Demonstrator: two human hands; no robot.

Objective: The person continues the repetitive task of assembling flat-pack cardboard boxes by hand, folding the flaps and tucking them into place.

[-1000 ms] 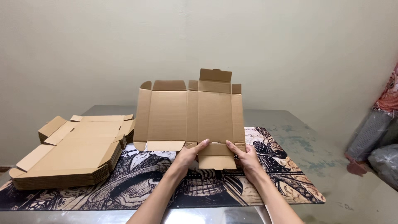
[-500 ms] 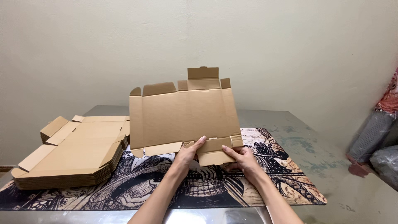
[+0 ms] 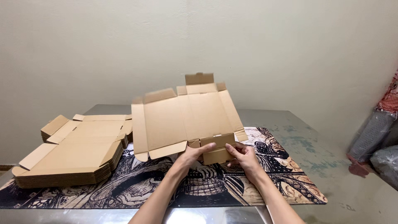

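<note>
A flat, unfolded brown cardboard box blank (image 3: 182, 118) is tilted up off the table, its flaps spread out and its top tab toward the wall. My left hand (image 3: 194, 155) grips its near bottom flap from the left, thumb on top. On that same small flap, my right hand (image 3: 243, 157) pinches from the right. The flap is folded toward me between both hands.
A stack of several flat cardboard blanks (image 3: 72, 151) lies at the left on a printed black and tan mat (image 3: 286, 178) that covers the metal table (image 3: 323, 141). Wrapped bundles (image 3: 379, 137) stand on the floor at the right.
The blank has tipped and turned, its left side swinging toward me and down. Both hands have closed on the small bottom flap and bent it toward me.
</note>
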